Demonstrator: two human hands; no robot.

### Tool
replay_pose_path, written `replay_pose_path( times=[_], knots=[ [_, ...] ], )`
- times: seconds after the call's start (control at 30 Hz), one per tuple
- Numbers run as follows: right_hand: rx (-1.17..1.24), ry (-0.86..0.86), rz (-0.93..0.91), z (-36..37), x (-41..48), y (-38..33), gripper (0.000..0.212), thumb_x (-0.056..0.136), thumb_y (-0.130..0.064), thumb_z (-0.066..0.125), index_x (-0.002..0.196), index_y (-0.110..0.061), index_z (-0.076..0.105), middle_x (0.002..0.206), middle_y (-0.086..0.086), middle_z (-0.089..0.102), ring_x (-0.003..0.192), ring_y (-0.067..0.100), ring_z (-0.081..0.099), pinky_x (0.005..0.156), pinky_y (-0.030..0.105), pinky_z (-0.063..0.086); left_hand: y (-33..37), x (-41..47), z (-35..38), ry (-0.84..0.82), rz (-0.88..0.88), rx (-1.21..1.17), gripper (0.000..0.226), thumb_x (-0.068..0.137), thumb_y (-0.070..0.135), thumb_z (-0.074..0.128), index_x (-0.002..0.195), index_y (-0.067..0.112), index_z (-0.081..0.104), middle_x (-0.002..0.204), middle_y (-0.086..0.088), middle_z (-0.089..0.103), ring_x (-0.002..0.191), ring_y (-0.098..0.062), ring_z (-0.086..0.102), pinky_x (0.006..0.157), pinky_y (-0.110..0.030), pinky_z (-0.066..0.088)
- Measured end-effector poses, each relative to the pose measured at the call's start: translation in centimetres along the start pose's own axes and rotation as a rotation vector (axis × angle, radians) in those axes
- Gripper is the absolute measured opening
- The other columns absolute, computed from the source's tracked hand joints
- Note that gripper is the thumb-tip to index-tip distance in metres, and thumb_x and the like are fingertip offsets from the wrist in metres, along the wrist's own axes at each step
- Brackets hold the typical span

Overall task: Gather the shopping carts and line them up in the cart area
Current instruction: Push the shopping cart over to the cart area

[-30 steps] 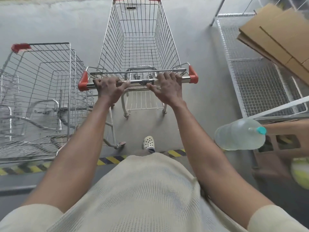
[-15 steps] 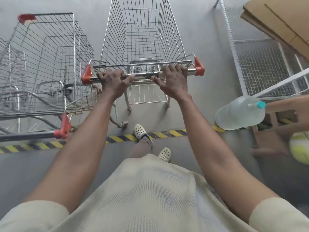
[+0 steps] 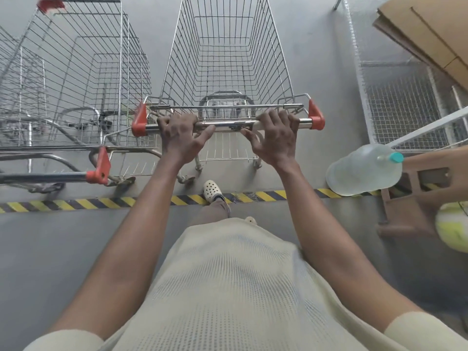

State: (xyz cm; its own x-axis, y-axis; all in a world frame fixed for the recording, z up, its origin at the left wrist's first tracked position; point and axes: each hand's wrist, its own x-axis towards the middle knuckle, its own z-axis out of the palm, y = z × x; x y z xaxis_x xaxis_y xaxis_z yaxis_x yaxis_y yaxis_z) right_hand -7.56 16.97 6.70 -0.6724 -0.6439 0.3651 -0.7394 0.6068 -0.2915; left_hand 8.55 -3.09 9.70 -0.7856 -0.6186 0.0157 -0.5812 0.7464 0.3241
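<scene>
A silver wire shopping cart [image 3: 228, 51] with red handle ends stands straight ahead on the grey floor, past the yellow-black striped line [image 3: 76, 203]. My left hand [image 3: 181, 138] and my right hand [image 3: 274, 138] both rest on its chrome handle bar [image 3: 228, 125], fingers curled over it and thumbs spread underneath. To its left, almost touching, stands a second empty cart [image 3: 76, 72] with its red-capped handle [image 3: 97, 169] nearer to me. My basket is empty.
A wire-mesh rack [image 3: 400, 102] with flattened cardboard [image 3: 430, 34] on top stands at the right. A large clear water bottle [image 3: 364, 171] with a teal cap lies on a brown stool [image 3: 415, 203]. A yellow-green object [image 3: 453, 226] is at the right edge.
The cart has rolled forward across the striped line, drawing level alongside the left cart. I have stepped after it; my hands stay on the bar with thumbs loosened.
</scene>
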Motion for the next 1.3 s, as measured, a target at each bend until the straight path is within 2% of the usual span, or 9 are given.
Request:
replay_pose_path(
  times=[0.13,0.23,0.33,0.47,0.6,0.77,1.07,1.23,1.3],
  knots=[
    [-0.034,0.049,-0.023,-0.4,-1.5,0.0,0.056,0.092,-0.072,0.054,0.102,-0.018,0.066,0.100,-0.001,0.064,0.102,0.026,0.055,0.096,0.044,0.035,0.1,-1.7,0.3,0.011,0.014,-0.003,0.046,0.093,0.069,0.044,0.082,0.026,0.053,0.090,0.008,0.049,0.097,-0.021,0.050,0.094,-0.045,0.025],
    [-0.050,0.056,-0.031,-0.8,-2.7,-0.2,0.055,0.092,-0.072,0.055,0.100,-0.018,0.066,0.098,0.000,0.064,0.101,0.027,0.055,0.093,0.044,0.034,0.0,-3.2,0.5,0.017,0.033,0.008,0.050,0.093,0.070,0.042,0.087,0.023,0.057,0.094,0.006,0.059,0.098,-0.021,0.052,0.100,-0.049,0.029],
    [-0.078,0.060,-0.046,-1.2,-3.8,-0.1,0.057,0.092,-0.073,0.053,0.098,-0.018,0.067,0.098,0.000,0.065,0.099,0.027,0.056,0.092,0.044,0.035,-0.4,-4.2,0.3,0.032,0.101,0.029,0.051,0.093,0.072,0.038,0.088,0.024,0.057,0.096,0.004,0.064,0.091,-0.020,0.052,0.092,-0.044,0.032],
    [-0.104,0.066,-0.060,-1.6,-4.9,-0.1,0.060,0.092,-0.075,0.051,0.098,-0.017,0.068,0.097,0.000,0.068,0.098,0.026,0.058,0.091,0.045,0.036,-1.3,-4.9,-0.7,0.028,0.180,0.044,0.050,0.092,0.078,0.038,0.078,0.031,0.047,0.076,0.008,0.053,0.071,-0.015,0.046,0.080,-0.038,0.043],
    [-0.096,0.070,-0.069,-2.0,-5.8,-0.2,0.060,0.093,-0.075,0.051,0.097,-0.018,0.068,0.097,0.000,0.067,0.098,0.027,0.059,0.091,0.046,0.037,-2.9,-5.6,-1.2,0.067,0.113,0.029,0.075,0.083,0.090,0.040,0.075,0.020,0.065,0.070,0.006,0.063,0.068,-0.020,0.061,0.076,-0.038,0.051],
    [-0.095,0.118,-0.079,-2.2,-6.5,-0.6,0.055,0.093,-0.073,0.053,0.095,-0.019,0.068,0.093,-0.002,0.066,0.095,0.026,0.059,0.090,0.045,0.035,-3.2,-6.7,-1.7,0.131,0.117,0.104,0.073,0.083,0.087,0.048,0.072,0.018,0.068,0.066,0.003,0.065,0.066,-0.017,0.062,0.077,-0.036,0.047],
    [-0.104,0.122,-0.076,-2.1,-7.3,-1.2,0.054,0.093,-0.072,0.053,0.094,-0.019,0.067,0.091,-0.002,0.065,0.092,0.026,0.058,0.089,0.045,0.037,-4.1,-7.4,-2.0,0.112,0.133,0.136,0.075,0.083,0.090,0.041,0.071,0.020,0.065,0.064,0.006,0.061,0.062,-0.015,0.058,0.066,-0.033,0.047],
    [-0.099,0.118,-0.069,-2.1,-7.2,-1.8,0.054,0.093,-0.071,0.053,0.094,-0.019,0.067,0.091,-0.002,0.065,0.091,0.026,0.058,0.089,0.045,0.037,-4.4,-7.4,-2.5,0.127,0.131,0.182,0.072,0.083,0.089,0.043,0.070,0.022,0.065,0.063,0.007,0.062,0.063,-0.014,0.060,0.078,-0.034,0.044],
    [-0.091,0.119,-0.068,-2.1,-7.2,-1.9,0.054,0.093,-0.072,0.055,0.095,-0.020,0.068,0.092,-0.003,0.066,0.093,0.025,0.058,0.090,0.045,0.037,-4.5,-7.4,-2.4,0.130,0.126,0.174,0.073,0.082,0.090,0.042,0.069,0.022,0.065,0.062,0.006,0.061,0.063,-0.015,0.061,0.076,-0.033,0.045]
  ],
)
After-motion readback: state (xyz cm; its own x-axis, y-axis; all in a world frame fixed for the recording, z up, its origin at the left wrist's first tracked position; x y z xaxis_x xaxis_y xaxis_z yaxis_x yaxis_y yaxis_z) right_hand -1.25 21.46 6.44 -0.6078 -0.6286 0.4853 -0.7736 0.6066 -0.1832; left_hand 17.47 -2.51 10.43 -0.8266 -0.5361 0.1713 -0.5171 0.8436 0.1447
